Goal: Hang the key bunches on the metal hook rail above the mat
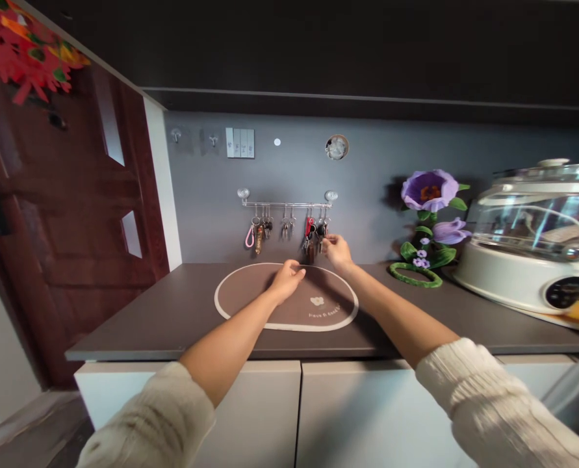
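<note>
A chrome hook rail (pixel 287 204) on the grey wall carries several bunches of keys. My right hand (pixel 338 251) reaches up to the right end of the rail, its fingers pinched on a bunch of keys with a red tag (pixel 312 233). My left hand (pixel 287 278) hovers over the oval brown mat (pixel 240 299) on the counter, just below the rail, with the fingers curled together; nothing shows in them. A pink loop and a brown fob (pixel 254 236) hang at the rail's left end.
A purple crochet flower (pixel 429 221) stands to the right of the mat. A white appliance with a clear lid (pixel 533 240) fills the counter's right end. A dark wooden door (pixel 69 214) is at the left. Light switches (pixel 240 142) sit above the rail.
</note>
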`<action>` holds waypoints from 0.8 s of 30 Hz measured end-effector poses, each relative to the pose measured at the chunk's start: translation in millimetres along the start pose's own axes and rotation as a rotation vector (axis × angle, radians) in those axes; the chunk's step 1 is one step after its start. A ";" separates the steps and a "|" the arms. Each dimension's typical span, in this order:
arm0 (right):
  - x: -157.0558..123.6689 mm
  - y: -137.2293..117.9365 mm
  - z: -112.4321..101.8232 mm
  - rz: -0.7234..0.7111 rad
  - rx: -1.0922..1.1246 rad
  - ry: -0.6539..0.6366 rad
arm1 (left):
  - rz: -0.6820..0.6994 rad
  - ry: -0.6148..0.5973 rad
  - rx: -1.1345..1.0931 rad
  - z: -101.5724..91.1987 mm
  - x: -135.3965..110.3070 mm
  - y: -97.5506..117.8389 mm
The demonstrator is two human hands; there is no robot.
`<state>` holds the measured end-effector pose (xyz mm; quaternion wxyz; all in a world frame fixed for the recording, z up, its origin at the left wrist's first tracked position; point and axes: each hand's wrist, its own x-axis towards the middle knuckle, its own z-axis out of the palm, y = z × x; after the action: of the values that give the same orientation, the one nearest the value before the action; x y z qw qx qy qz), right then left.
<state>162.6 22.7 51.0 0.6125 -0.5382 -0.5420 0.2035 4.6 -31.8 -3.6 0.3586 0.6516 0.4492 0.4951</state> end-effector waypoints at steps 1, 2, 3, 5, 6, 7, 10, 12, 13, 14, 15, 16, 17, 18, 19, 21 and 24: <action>-13.0 2.6 1.5 -0.012 0.012 -0.045 | 0.023 0.006 -0.003 -0.8 -1.6 0.4; -26.0 4.5 2.3 -0.021 0.026 -0.086 | 0.043 0.010 -0.005 -1.8 -3.7 1.2; -38.5 5.5 2.1 -0.039 0.043 -0.136 | 0.058 0.011 -0.008 -3.3 -6.1 2.5; -60.7 4.5 -1.6 -0.097 0.050 -0.233 | 0.080 0.001 -0.025 -8.0 -12.0 6.2; -70.1 2.5 -4.9 -0.136 0.045 -0.294 | 0.087 -0.010 -0.034 -11.5 -15.4 8.4; -78.3 -0.1 -8.9 -0.172 0.041 -0.339 | 0.098 -0.024 -0.036 -15.8 -18.9 10.5; -96.4 -8.4 -21.9 -0.228 0.025 -0.438 | 0.155 -0.067 -0.002 -33.0 -29.7 14.4; -103.5 -11.3 -28.3 -0.197 0.019 -0.513 | 0.202 -0.087 0.043 -46.5 -36.0 13.8; -105.9 -11.6 -30.3 -0.193 0.015 -0.538 | 0.223 -0.094 0.067 -53.0 -38.6 12.5; -107.5 -11.3 -31.3 -0.196 0.012 -0.559 | 0.238 -0.100 0.091 -59.0 -40.8 10.7; -108.6 -10.5 -31.7 -0.207 0.010 -0.576 | 0.248 -0.106 0.112 -64.3 -42.5 8.6; -109.2 -9.4 -31.5 -0.221 0.010 -0.592 | 0.253 -0.111 0.129 -68.6 -43.8 6.3; -109.6 -8.3 -30.9 -0.232 0.010 -0.605 | 0.252 -0.116 0.138 -71.8 -44.6 4.0; -109.8 -7.4 -30.3 -0.236 0.011 -0.617 | 0.248 -0.121 0.141 -74.0 -45.0 1.9; -109.9 -6.6 -29.6 -0.236 0.013 -0.624 | 0.242 -0.129 0.138 -75.2 -45.1 0.1; -110.0 -5.8 -28.8 -0.234 0.013 -0.630 | 0.229 -0.156 0.124 -75.6 -44.6 -2.6; -110.0 -5.0 -28.3 -0.229 0.024 -0.636 | 0.205 -0.179 0.090 -74.1 -43.9 -3.9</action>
<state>149.7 -83.0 11.3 0.4380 -0.3762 -0.7605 0.2972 -72.6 -70.0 -2.6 0.3150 0.7512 0.3681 0.4483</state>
